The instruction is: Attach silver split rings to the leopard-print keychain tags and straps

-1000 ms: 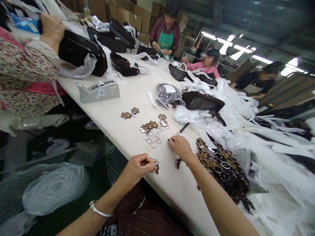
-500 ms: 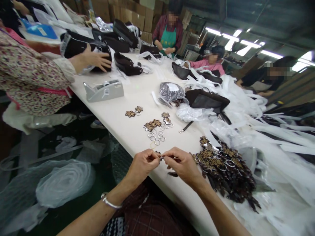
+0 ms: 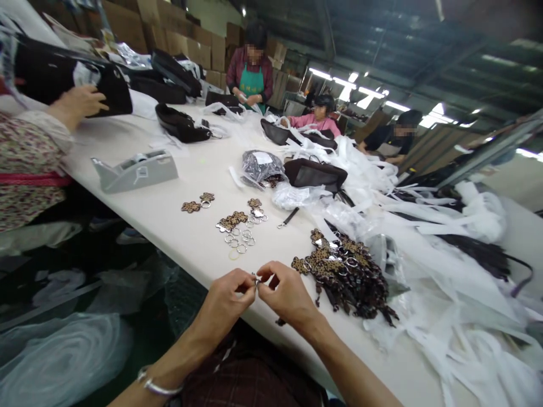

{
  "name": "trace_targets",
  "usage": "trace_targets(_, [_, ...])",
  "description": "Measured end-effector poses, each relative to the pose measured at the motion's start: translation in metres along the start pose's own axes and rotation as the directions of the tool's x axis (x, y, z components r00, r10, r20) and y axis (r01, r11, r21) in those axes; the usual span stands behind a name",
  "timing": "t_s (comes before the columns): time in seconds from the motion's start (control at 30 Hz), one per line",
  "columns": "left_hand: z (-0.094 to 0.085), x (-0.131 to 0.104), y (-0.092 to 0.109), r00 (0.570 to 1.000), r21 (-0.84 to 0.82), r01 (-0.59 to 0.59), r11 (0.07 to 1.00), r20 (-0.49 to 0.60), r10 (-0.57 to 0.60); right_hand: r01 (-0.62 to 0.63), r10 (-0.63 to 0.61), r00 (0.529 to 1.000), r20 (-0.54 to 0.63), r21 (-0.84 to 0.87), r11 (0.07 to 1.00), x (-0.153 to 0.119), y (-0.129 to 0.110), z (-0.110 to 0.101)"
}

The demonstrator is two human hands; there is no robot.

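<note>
My left hand (image 3: pixel 232 291) and my right hand (image 3: pixel 282 291) meet above the table's near edge, fingertips pinched together. Between them is a small shiny key ring (image 3: pixel 256 281), mostly covered by the fingers. Just beyond lie several loose metal rings (image 3: pixel 241 240) and a stack of flower-shaped leopard-print charms (image 3: pixel 232 220). Farther left on the table is a leopard-print charm pair with a ring (image 3: pixel 198 203). Right of my right hand spreads a heap of leopard-print keychains (image 3: pixel 339 263) with dark dangling parts.
A grey tape dispenser (image 3: pixel 139 171) stands at the table's left edge. Beyond are a plastic bag of dark items (image 3: pixel 262 167), a black bag (image 3: pixel 316 174) and a short strap (image 3: pixel 289 217). White strips (image 3: pixel 424 254) cover the right. Co-workers stand around the table.
The view has swung right, so everything sits farther left. My hands stay pinched together over the table edge, the fingers shifted slightly. The co-worker's hand at left still touches a black bag.
</note>
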State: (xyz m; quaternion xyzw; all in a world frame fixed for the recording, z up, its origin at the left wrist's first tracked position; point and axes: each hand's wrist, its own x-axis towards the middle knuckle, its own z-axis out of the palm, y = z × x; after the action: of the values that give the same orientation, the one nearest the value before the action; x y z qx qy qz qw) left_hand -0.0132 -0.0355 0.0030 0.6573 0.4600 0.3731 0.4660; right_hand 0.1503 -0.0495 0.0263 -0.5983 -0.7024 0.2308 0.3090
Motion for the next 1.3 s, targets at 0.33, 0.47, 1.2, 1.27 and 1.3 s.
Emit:
trace_targets(0.33, [0.005,0.008,-0.002,0.970,-0.355,0.182,0.917,0.216,-0.109,-0.094,0.056,0.987,0.152,0.259,0.961,-0.015,0.025,-0.020])
trace_targets(0.47, [0.012,0.016,0.002,0.971,-0.412,0.151,0.899,0.232,-0.057,-0.479,0.238,0.858,0.456,0.541,0.691,-0.014,0.024,-0.019])
trace_targets(1.2, [0.008,0.218,-0.023,0.965,0.437,-0.247,0.865,0.032,0.259,-0.018,0.008,0.992,-0.125,-0.076,0.997,0.123,0.096,-0.026])
trace_targets(1.27, [0.015,0.261,-0.024,0.957,0.508,-0.268,0.819,0.039,0.289,0.051,-0.065,0.980,-0.189,-0.081,0.995,0.139,0.112,-0.001])
trace_targets(1.3, [0.019,0.282,-0.024,0.952,0.540,-0.280,0.794,0.048,0.304,0.088,-0.108,0.972,-0.210,-0.101,0.991,0.144,0.121,0.008])
